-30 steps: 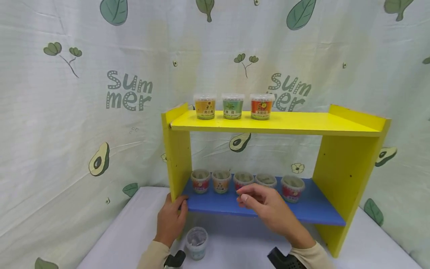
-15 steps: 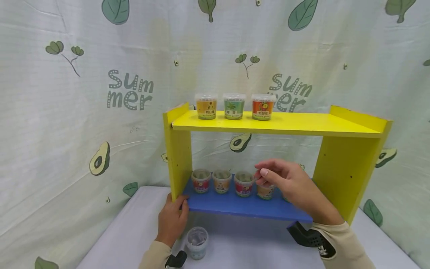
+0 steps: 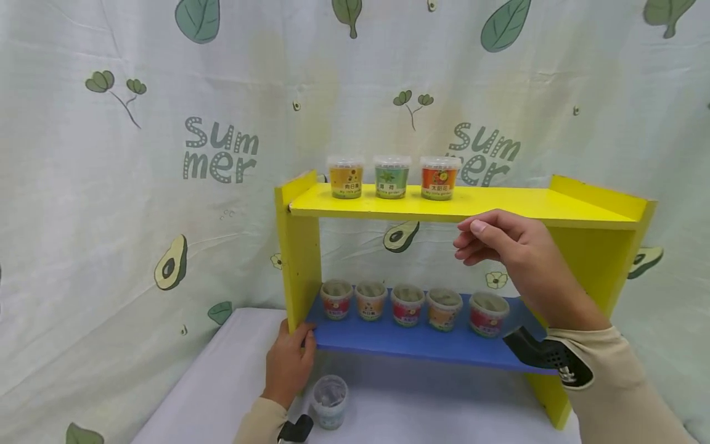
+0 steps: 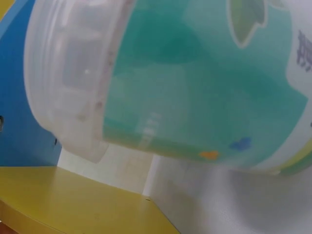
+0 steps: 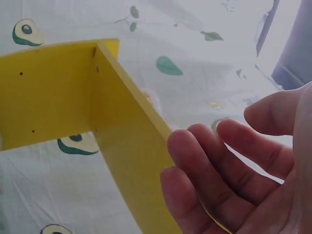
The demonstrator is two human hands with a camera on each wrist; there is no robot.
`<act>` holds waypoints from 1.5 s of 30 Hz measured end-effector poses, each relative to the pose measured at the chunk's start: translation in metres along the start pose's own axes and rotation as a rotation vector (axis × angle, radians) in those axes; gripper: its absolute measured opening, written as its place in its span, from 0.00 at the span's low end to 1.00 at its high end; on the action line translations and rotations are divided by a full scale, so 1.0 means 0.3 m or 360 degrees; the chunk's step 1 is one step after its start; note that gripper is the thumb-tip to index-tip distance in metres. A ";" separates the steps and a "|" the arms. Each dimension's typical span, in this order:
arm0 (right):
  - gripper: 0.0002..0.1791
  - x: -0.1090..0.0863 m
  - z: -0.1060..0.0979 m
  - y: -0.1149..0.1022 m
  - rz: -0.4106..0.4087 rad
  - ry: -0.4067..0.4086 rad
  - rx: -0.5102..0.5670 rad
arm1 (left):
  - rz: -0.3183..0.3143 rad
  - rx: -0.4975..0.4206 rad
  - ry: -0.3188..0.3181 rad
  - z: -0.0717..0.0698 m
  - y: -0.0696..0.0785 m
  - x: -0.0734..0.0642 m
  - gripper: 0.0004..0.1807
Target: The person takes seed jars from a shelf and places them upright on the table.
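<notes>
My left hand (image 3: 289,364) grips the front left corner of the shelf unit, where the yellow side panel (image 3: 300,271) meets the blue lower board (image 3: 388,346). Close beside it, a clear-rimmed tub (image 3: 330,402) stands on the table; its green label fills the left wrist view. My right hand (image 3: 518,256) is raised in front of the yellow upper board (image 3: 499,198), fingers loosely bent and nothing held. In the right wrist view its fingers (image 5: 222,180) are apart from the thumb. Several labelled tubs (image 3: 407,307) stand upright in a row on the blue board.
On the upper board are three lidded tubs: a yellow one (image 3: 346,179), a green one (image 3: 391,179) and an orange-red one (image 3: 439,180). A cloth printed with avocados and leaves (image 3: 222,246) hangs behind. The white table (image 3: 222,376) lies under the unit.
My right hand has risen from the lower row of tubs and moved right, up to the upper board, uncovering the right-hand tubs. The left hand keeps its hold.
</notes>
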State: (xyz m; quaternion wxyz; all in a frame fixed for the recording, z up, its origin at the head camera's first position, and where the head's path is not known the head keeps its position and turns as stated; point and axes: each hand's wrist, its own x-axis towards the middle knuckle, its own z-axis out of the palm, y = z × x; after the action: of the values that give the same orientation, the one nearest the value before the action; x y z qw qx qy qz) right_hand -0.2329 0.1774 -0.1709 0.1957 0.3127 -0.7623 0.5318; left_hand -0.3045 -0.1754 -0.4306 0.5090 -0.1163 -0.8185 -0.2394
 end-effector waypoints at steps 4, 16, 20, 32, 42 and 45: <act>0.20 0.038 -0.041 -0.017 -0.0025 -0.0066 0.0341 | -0.0008 0.0010 -0.0005 -0.004 0.002 -0.009 0.08; 0.14 0.169 -0.185 -0.028 0.0153 -0.0230 0.1128 | 0.0028 -0.0016 -0.0006 0.003 0.001 0.008 0.08; 0.15 0.185 -0.190 -0.027 0.0229 -0.0185 0.1005 | 0.0001 0.0000 -0.0018 -0.009 0.001 0.007 0.10; 0.28 0.284 -0.182 -0.026 0.0521 0.0011 0.0629 | -0.0006 -0.0012 -0.0007 -0.019 -0.002 -0.009 0.10; 0.35 0.363 -0.180 -0.032 0.0648 -0.0036 0.0066 | -0.0060 -0.0025 0.0005 0.005 0.016 -0.013 0.10; 0.41 0.379 -0.170 -0.029 0.0673 -0.0124 0.0017 | -0.0050 -0.0018 0.0004 -0.001 0.010 -0.014 0.10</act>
State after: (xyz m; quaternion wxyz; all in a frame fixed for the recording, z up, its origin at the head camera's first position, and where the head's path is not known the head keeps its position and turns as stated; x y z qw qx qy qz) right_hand -0.3115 0.1925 -0.0751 0.0486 0.1673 -0.8151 0.5525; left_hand -0.3011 -0.1729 -0.4333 0.5055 -0.1060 -0.8183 -0.2522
